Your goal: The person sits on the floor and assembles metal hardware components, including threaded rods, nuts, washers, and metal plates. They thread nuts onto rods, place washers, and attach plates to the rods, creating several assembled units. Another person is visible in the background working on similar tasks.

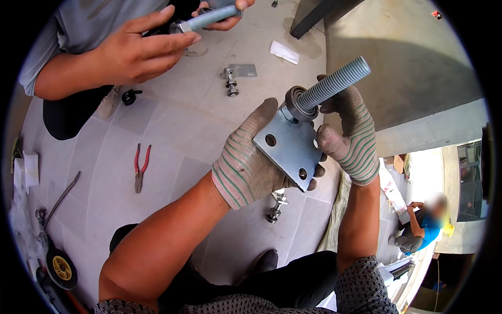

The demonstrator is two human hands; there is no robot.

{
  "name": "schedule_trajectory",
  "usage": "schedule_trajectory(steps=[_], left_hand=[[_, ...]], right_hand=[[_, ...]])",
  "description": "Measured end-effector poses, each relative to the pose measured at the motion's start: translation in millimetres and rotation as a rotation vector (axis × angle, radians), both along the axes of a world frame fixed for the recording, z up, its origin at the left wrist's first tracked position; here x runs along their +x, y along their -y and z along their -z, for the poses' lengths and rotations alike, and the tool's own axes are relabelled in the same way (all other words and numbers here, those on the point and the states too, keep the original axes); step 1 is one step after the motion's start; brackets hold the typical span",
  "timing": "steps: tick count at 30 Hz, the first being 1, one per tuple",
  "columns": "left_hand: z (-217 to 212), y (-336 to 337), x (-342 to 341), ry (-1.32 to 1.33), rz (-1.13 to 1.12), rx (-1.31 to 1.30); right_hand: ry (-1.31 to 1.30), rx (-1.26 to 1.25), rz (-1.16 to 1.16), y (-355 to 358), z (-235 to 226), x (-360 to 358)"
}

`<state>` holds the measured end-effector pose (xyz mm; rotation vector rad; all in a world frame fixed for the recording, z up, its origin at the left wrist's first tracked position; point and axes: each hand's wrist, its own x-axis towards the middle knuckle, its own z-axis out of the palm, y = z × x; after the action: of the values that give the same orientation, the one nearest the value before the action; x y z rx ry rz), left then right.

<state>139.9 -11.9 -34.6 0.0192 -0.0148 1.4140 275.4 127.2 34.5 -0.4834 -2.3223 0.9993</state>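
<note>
Both my hands wear grey knit gloves with green stripes. My left hand [251, 157] grips a square metal plate [287, 141] with holes near its corners, thumb on top and fingertips showing past the lower edge. A thick threaded bolt [334, 83] sticks out from the plate's far end, slanting up to the right. Around its base sits a ring-shaped bearing [301, 104]. My right hand [353, 131] is curled about the bolt, fingers behind it and thumb close to the plate's right edge. How firmly it grips is hidden.
At upper left, a person's bare hands [149, 49] hold another large bolt [209, 18]. Red-handled pliers [140, 168], a plate with bolt hardware [240, 71] and another bolt assembly [276, 208] lie on the tiled floor. A wheel [61, 268] stands lower left; another person [421, 225] crouches at right.
</note>
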Motion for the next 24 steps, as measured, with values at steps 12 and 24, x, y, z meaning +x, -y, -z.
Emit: schedule_trajectory(steps=[12,24], left_hand=[[11.6,4.6,13.1,-0.15,0.068,0.017],[14.2,0.5,18.6,-0.165,0.05,-0.018]], right_hand=[[0.027,-0.236,0.084,21.9,28.4,3.3],[0.071,-0.185,0.04,14.9,31.9,14.7]])
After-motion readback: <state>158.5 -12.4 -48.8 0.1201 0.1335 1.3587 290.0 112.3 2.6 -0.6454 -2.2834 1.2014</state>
